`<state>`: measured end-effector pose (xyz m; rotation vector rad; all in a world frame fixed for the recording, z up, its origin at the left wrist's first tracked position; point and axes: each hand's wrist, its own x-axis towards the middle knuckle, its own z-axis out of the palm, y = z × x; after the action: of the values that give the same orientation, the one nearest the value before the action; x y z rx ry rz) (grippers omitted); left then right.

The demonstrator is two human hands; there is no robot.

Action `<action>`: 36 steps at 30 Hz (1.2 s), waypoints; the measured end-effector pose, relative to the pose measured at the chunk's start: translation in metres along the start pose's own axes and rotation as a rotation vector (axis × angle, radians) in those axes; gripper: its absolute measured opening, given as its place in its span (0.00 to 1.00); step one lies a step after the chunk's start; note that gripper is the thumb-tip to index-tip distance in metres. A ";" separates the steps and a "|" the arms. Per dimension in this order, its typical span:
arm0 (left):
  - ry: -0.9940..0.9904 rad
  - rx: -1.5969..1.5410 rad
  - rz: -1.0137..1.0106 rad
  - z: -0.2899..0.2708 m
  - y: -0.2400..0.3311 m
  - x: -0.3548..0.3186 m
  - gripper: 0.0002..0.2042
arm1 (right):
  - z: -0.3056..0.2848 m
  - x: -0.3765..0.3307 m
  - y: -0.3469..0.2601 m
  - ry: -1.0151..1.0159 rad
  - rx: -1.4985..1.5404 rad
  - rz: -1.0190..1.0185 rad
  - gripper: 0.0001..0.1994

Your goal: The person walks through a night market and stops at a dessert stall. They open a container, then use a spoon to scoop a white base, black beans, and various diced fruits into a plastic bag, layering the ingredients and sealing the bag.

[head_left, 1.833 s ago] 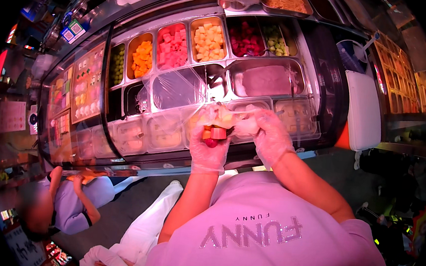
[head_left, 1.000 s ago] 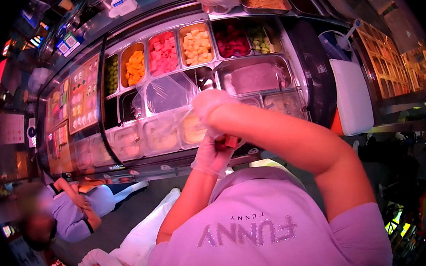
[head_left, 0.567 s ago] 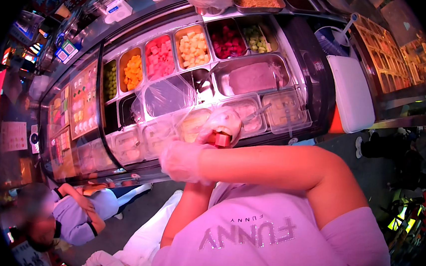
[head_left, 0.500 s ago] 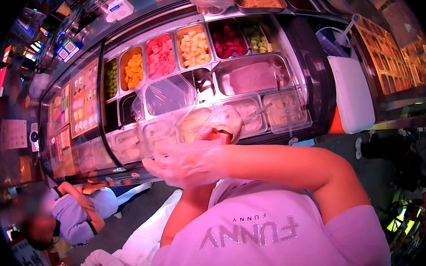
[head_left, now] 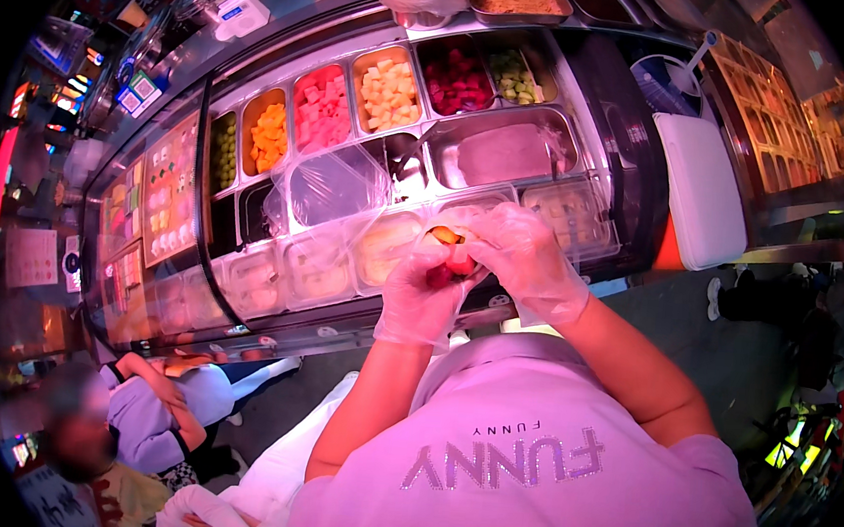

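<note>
Both my hands wear clear plastic gloves and meet in front of my chest, over the near edge of the food counter. My left hand (head_left: 418, 291) is curled around a small bundle of red and orange fruit pieces (head_left: 457, 258), whose wrapping I cannot make out clearly. My right hand (head_left: 530, 257) presses its bent fingertips against the bundle's upper right side. Just beyond the hands lie the front-row trays, one with pale yellowish contents (head_left: 384, 248). Part of the tray behind my right hand is hidden.
Metal pans hold orange cubes (head_left: 269, 137), pink cubes (head_left: 320, 109), pale yellow cubes (head_left: 387, 92) and dark red cubes (head_left: 453, 81). A wide pan of mauve paste (head_left: 510, 155) sits behind my hands. A white lid (head_left: 697, 191) stands at right. Another person (head_left: 168, 407) is at lower left.
My right forearm has swung from across my chest to the right side. The right hand has moved right and up to the bundle, uncovering my left hand and the fruit.
</note>
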<state>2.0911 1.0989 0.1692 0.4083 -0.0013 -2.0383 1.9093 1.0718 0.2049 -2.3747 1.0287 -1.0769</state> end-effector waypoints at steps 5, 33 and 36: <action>0.033 0.197 0.042 0.012 -0.003 0.001 0.30 | -0.005 0.006 0.001 -0.048 -0.111 0.013 0.06; 0.125 0.057 0.194 0.005 -0.003 0.027 0.26 | 0.008 0.011 -0.010 -0.034 -0.306 -0.277 0.15; 0.066 -0.046 0.159 0.019 -0.002 0.028 0.25 | 0.004 0.002 -0.020 -0.125 -0.467 -0.334 0.16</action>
<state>2.0723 1.0729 0.1791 0.4329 0.0518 -1.8642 1.9232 1.0840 0.2143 -3.0321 0.9407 -0.8416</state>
